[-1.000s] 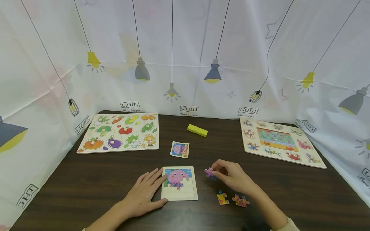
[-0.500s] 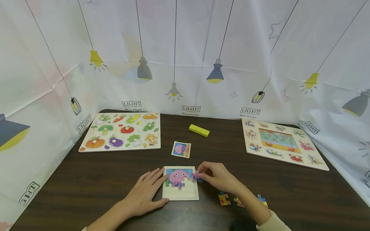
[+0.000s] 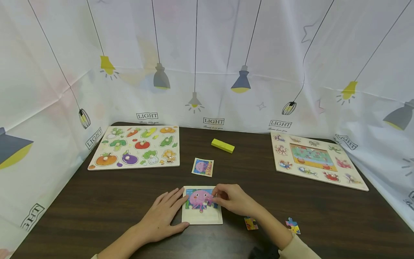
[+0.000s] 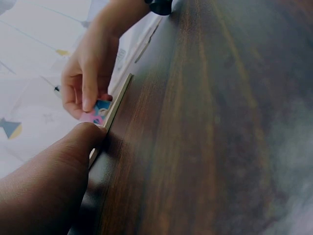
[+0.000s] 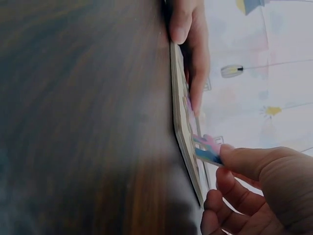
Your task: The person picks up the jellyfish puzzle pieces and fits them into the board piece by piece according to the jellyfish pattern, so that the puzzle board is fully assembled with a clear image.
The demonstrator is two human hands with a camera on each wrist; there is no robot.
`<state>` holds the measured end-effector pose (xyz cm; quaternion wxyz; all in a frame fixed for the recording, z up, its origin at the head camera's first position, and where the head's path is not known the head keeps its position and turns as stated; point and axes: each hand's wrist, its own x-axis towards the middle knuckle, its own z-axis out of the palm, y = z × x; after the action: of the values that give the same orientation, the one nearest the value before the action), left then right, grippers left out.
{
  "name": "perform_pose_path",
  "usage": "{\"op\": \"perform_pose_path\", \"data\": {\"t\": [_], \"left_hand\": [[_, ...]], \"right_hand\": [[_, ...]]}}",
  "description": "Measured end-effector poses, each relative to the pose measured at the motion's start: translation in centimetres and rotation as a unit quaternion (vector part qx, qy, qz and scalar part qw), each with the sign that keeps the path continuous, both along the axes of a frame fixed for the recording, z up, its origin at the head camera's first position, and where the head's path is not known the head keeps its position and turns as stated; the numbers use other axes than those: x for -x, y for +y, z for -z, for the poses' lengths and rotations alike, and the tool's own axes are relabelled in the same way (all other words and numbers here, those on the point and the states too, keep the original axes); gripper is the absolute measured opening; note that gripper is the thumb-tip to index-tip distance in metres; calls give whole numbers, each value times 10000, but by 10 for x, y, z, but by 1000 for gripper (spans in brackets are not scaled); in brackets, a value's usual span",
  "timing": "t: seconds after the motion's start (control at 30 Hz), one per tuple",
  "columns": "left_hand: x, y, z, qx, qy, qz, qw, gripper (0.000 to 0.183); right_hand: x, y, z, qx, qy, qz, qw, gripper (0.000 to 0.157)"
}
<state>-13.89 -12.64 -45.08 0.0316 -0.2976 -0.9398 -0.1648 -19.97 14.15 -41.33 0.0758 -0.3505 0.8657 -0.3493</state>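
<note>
A square wooden jigsaw board (image 3: 202,217) lies in front, its upper part filled with a smiling pink octopus picture. My left hand (image 3: 161,216) rests along its left edge with fingers spread, the thumb at the near left corner. Over the board's right half, my right hand (image 3: 237,199) pinches a pink and blue jigsaw piece (image 5: 208,149) between thumb and fingers. In the right wrist view this piece is tilted, its lower edge at the board's surface; whether it is seated I cannot tell. Two loose yellowish jigsaw pieces (image 3: 251,223) (image 3: 293,226) flank my right forearm.
Behind the board lies a small octopus picture card (image 3: 202,167), with a yellow block (image 3: 222,146) farther back. A vegetable peg puzzle (image 3: 134,147) stands back left, a sea-animal puzzle (image 3: 318,160) back right. A printed curtain (image 3: 213,46) encloses the dark table (image 3: 97,201).
My right hand has carried the jigsaw piece leftward, from beside the board to over its right half. The forearm now covers one loose piece and uncovers another. My left hand stays on the board.
</note>
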Motion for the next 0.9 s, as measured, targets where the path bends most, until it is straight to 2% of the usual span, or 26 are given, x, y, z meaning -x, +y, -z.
{"op": "perform_pose_path", "data": {"t": [0.23, 0.9], "left_hand": [[0, 0, 1, -48, 88, -5, 9999, 75], [1, -1, 1, 10, -18, -14, 10000, 75]], "right_hand": [[1, -3, 1, -72, 4, -73, 9999, 4], [8, 0, 1, -265, -183, -383, 9987, 12]]}}
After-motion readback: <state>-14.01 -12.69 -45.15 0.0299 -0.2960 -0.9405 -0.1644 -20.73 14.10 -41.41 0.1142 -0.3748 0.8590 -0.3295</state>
